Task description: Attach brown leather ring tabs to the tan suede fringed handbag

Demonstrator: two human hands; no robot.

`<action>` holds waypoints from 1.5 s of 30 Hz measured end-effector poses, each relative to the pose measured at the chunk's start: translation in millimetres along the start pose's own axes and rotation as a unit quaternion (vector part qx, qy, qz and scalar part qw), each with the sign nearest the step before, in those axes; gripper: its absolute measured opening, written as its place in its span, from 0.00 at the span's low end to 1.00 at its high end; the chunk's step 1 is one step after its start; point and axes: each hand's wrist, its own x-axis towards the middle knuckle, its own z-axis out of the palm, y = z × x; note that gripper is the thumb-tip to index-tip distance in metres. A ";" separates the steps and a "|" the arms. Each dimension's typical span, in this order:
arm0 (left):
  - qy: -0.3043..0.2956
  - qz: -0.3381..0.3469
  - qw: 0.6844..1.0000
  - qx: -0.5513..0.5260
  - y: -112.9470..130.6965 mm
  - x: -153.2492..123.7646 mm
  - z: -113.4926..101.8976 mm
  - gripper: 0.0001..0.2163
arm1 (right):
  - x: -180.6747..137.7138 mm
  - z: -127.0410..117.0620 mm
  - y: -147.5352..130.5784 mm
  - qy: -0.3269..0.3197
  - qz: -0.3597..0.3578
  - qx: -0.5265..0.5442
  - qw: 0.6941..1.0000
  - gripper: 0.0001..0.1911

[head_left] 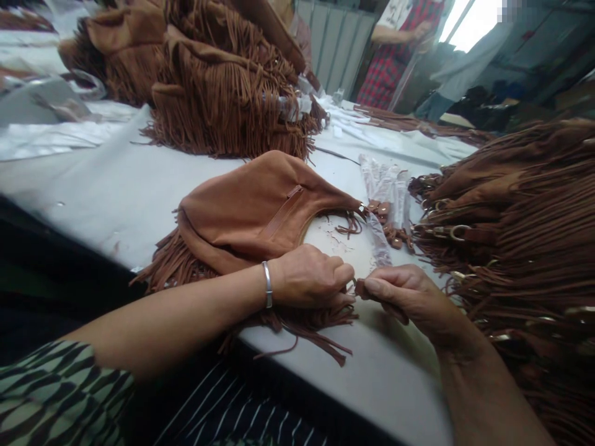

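Observation:
A brown suede shoulder bag with long fringe lies on the table in front of me. My left hand is closed around the bag's near end, where a metal ring partly shows at the fingertips. Close beside it, my right hand pinches the end of a brown leather strap against that ring. Whether strap and ring are joined is hidden by my fingers. At the bag's far end, a plastic-wrapped strap meets the metal fitting.
Fringed brown bags are piled at the back, and another stack with metal rings rises close on the right. Several plastic-wrapped straps lie beyond my hands. A person in a checked apron stands across the white table.

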 end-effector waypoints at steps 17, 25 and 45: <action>-0.049 -0.103 0.993 0.001 11.1 -1.8 -5.6 0.17 | -1.2 4.8 15.2 -0.039 -0.055 -0.023 0.997 0.23; -0.074 -0.154 0.985 0.037 6.7 8.8 3.7 0.17 | 5.6 10.3 20.4 0.045 -0.094 0.012 0.994 0.22; -0.060 -0.222 0.973 0.021 -23.4 -46.3 -21.4 0.17 | -4.2 -1.9 14.2 0.166 -0.202 -0.023 0.965 0.16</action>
